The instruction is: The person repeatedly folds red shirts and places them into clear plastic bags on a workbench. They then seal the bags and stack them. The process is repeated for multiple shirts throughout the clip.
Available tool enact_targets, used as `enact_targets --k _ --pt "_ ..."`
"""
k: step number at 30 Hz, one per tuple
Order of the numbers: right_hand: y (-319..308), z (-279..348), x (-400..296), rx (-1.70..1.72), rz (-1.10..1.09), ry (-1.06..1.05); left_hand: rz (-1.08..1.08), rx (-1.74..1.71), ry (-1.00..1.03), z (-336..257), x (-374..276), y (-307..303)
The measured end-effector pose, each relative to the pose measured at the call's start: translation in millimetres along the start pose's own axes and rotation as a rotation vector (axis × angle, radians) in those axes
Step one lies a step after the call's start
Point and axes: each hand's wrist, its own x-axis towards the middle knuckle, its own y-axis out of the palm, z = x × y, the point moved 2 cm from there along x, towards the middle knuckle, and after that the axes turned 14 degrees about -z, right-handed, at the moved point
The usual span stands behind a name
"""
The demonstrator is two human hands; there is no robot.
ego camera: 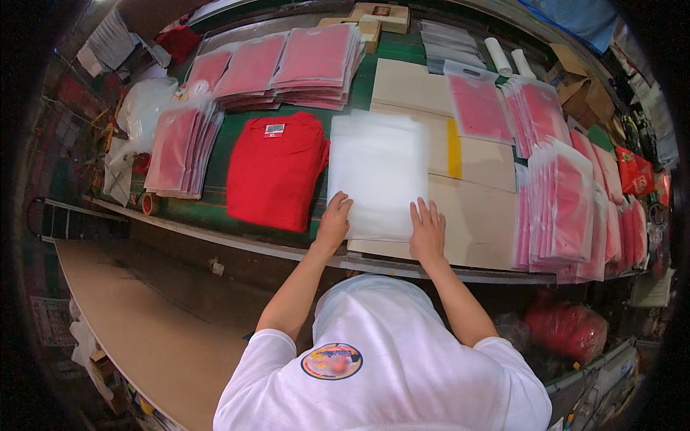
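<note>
A stack of frosted white plastic bags (377, 172) lies in front of me on beige cardboard sheets (474, 215). My left hand (335, 220) rests at the stack's lower left edge, thumb and fingers slightly apart. On the lower right edge lies my right hand (428, 229), its fingers extended and spread. Neither hand visibly pinches a bag. Just left of the bags sits a neat pile of folded red T-shirts (275, 172), collar label upward. To the upper right, one frosted bag with a folded red garment inside (478, 102) lies flat on the cardboard.
Bagged red garments stand in piles at the back left (312, 56), left (175, 145) and right (563, 199) of the green table (215, 196). A tape roll (150, 203) sits by the front left edge. White rolls (498, 56) and an open carton (585, 89) are behind.
</note>
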Motion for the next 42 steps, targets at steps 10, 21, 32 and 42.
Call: enact_targets --k 10,21,32,42 --pt "7 5 7 0.115 0.206 0.144 0.221 0.138 0.048 -9 -4 -31" --pt "39 -7 31 0.406 0.063 0.395 0.016 -0.108 -0.469 51 49 36" --pt "39 3 16 0.408 0.158 0.293 0.08 0.004 -0.392 60 43 43" --pt "19 5 29 0.367 0.054 0.281 -0.023 -0.087 -0.278 8 36 -6"
